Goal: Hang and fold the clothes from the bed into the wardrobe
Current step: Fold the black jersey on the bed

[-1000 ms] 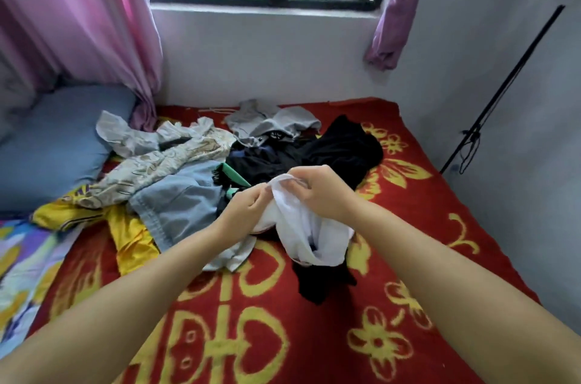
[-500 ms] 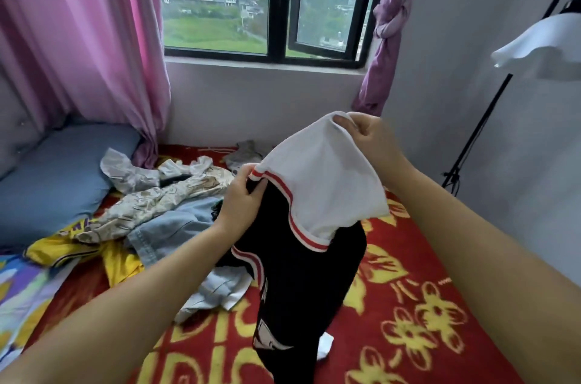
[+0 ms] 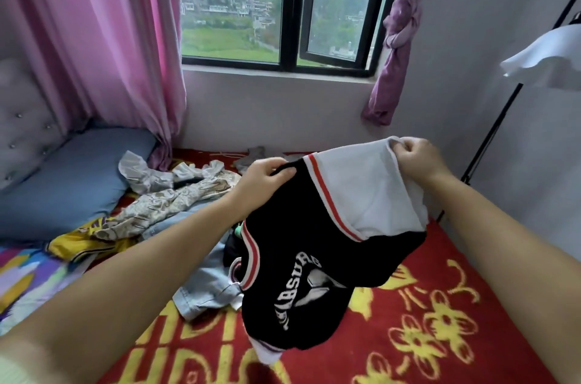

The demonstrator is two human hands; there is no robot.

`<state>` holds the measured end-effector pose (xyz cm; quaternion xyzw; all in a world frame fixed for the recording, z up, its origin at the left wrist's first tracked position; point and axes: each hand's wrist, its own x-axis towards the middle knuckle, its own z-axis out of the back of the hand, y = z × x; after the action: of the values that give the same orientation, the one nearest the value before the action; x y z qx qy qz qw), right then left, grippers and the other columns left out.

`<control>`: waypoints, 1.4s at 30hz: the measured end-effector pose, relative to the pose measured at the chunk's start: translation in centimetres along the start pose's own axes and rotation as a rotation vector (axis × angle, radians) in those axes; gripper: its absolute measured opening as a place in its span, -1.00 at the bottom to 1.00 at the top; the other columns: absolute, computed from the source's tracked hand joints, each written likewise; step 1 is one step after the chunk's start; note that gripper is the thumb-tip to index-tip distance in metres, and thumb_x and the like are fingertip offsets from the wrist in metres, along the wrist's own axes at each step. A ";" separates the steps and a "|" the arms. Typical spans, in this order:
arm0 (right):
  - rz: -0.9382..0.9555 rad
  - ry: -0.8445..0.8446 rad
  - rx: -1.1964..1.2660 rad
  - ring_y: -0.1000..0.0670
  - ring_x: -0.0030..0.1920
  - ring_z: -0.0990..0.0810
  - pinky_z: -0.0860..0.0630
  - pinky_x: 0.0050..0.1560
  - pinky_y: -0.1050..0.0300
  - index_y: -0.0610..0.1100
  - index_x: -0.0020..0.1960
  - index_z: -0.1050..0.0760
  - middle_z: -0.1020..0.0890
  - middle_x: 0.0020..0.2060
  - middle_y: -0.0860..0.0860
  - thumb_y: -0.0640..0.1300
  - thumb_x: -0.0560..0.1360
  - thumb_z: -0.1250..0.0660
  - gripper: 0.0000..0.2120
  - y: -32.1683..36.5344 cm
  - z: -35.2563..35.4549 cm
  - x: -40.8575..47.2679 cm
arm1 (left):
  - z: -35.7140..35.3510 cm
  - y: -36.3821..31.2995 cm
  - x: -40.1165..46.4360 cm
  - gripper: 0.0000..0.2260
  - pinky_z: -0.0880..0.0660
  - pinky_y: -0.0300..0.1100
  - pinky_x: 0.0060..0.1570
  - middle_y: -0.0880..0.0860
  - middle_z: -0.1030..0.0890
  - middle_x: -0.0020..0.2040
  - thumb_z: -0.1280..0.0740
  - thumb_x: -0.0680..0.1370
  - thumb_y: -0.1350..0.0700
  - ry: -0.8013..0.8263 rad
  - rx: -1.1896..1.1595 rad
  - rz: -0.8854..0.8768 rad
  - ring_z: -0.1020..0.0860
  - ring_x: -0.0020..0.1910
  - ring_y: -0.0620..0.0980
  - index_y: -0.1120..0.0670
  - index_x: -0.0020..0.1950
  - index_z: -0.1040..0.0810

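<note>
Bed with red blanket patterned in yellow flowers (image 3: pixel 440 305) fills the lower view. Blue pillow (image 3: pixel 72 179) lies at its left, by the pink curtain (image 3: pixel 94 37). Pile of loose clothes (image 3: pixel 163 204) sits mid-bed: beige patterned fabric, pale denim, yellow cloth. Black-framed window (image 3: pixel 292 6) stands ajar above. Black shirt with white sleeve and red-white trim (image 3: pixel 314 257) hangs in the air above the blanket, white lettering facing the camera. 2 hands hold it up: left hand (image 3: pixel 267 176) grips the black shoulder edge; right hand (image 3: pixel 418 160) pinches the white sleeve end.
</note>
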<state>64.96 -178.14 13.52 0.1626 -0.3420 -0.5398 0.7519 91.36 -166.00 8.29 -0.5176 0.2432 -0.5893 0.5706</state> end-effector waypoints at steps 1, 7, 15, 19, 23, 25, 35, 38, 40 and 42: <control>-0.031 0.076 -0.007 -0.03 -0.09 -0.53 -0.39 -0.10 0.13 -0.10 -0.08 -0.56 -0.63 -0.15 -0.03 -0.18 0.58 -0.19 -0.82 0.5 -0.1 0.0 | -0.1 -1.0 0.4 -0.89 -0.41 -0.33 -0.28 -0.14 -0.56 -0.35 -0.35 0.55 0.13 0.027 -0.009 -0.003 -0.49 -0.35 -0.24 0.04 -0.17 -0.62; 0.160 0.748 0.348 0.34 0.14 -0.51 -0.43 0.12 0.42 0.06 0.44 -0.20 -0.50 0.22 0.18 -0.22 0.53 -0.35 -0.43 6.7 -2.5 -2.7 | -0.6 -6.5 2.5 -0.85 -0.39 -0.29 -0.31 -0.09 -0.55 -0.37 -0.35 0.54 0.09 0.199 0.157 -0.080 -0.47 -0.37 -0.18 0.04 -0.23 -0.61; 0.276 0.451 0.477 0.01 -0.20 -0.60 -0.53 -0.11 0.11 -0.29 -0.06 -0.59 -0.62 -0.25 -0.07 -0.27 0.50 -0.36 -0.92 9.4 -1.0 -1.7 | 1.5 -4.1 1.5 -0.92 -0.51 -0.28 -0.18 -0.06 -0.63 -0.25 -0.45 0.47 0.07 0.273 0.120 0.087 -0.58 -0.27 -0.24 0.04 -0.11 -0.61; 0.293 0.325 0.504 0.11 -0.29 -0.60 -0.52 -0.21 0.28 -0.12 -0.17 -0.61 -0.63 -0.35 0.07 -0.24 0.50 -0.36 -0.90 9.0 0.4 -0.2 | 2.0 -1.3 0.4 -0.84 -0.40 -0.21 -0.17 -0.03 -0.54 -0.28 -0.41 0.51 0.09 0.239 0.247 0.129 -0.46 -0.29 -0.21 0.18 -0.16 -0.62; 0.175 0.176 -0.039 0.02 -0.32 -0.50 -0.37 -0.27 0.13 -0.14 -0.21 -0.52 -0.53 -0.39 0.03 -0.12 0.50 -0.35 -0.86 6.3 -0.1 0.9 | 2.8 -2.1 0.6 -0.63 -0.19 -0.13 -0.29 0.10 -0.27 -0.35 -0.30 0.59 0.05 0.035 0.110 0.021 -0.24 -0.33 -0.02 0.25 -0.32 -0.37; 0.148 0.302 -0.184 -0.08 -0.14 -0.57 -0.46 -0.14 0.10 -0.15 -0.08 -0.52 -0.59 -0.21 -0.05 -0.18 0.47 -0.32 -0.95 5.6 -0.9 0.2 | 2.3 -3.6 0.8 -0.62 -0.14 -0.15 -0.38 0.05 -0.19 -0.38 -0.25 0.61 0.02 0.058 0.100 -0.063 -0.18 -0.38 -0.02 0.13 -0.34 -0.25; 0.187 0.566 0.510 0.15 -0.25 -0.55 -0.47 -0.20 0.30 -0.19 -0.04 -0.60 -0.63 -0.26 0.07 -0.18 0.58 -0.29 -0.87 7.5 -5.1 -4.7 | 2.4 -4.5 2.3 -0.66 -0.19 -0.27 -0.44 -0.09 -0.30 -0.45 -0.40 0.50 -0.04 0.244 0.076 -0.008 -0.26 -0.44 -0.13 0.15 -0.32 -0.43; 0.195 0.490 0.565 0.04 -0.17 -0.55 -0.45 -0.13 0.21 -0.19 -0.02 -0.63 -0.65 -0.17 -0.04 -0.24 0.57 -0.28 -0.86 7.6 -3.7 -3.2 | 4.6 -2.5 1.3 -0.67 -0.39 -0.17 -0.25 -0.01 -0.48 -0.30 -0.46 0.41 -0.06 0.400 0.060 0.115 -0.44 -0.28 -0.07 0.21 -0.12 -0.55; 0.206 0.446 0.572 0.14 -0.24 -0.60 -0.49 -0.19 0.31 -0.07 -0.09 -0.65 -0.69 -0.23 0.07 -0.22 0.56 -0.31 -0.84 7.8 -2.8 -2.2 | 5.6 -0.6 0.6 -0.81 -0.52 -0.13 -0.08 0.00 -0.62 -0.17 -0.48 0.44 0.08 0.483 0.066 0.169 -0.57 -0.16 -0.06 0.15 -0.04 -0.61; 0.194 0.374 0.594 0.21 -0.27 -0.62 -0.50 -0.23 0.38 -0.03 -0.08 -0.65 -0.70 -0.27 0.14 -0.17 0.55 -0.33 -0.86 7.5 -1.5 -1.0 | 6.7 0.8 0.0 -0.95 -0.51 -0.30 -0.14 -0.09 -0.64 -0.22 -0.47 0.46 0.17 0.488 0.143 0.189 -0.59 -0.20 -0.17 0.08 -0.12 -0.63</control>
<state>71.03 -174.66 16.68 0.4366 -0.3542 -0.3038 0.7692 97.61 -164.18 9.90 -0.2939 0.3786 -0.6562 0.5828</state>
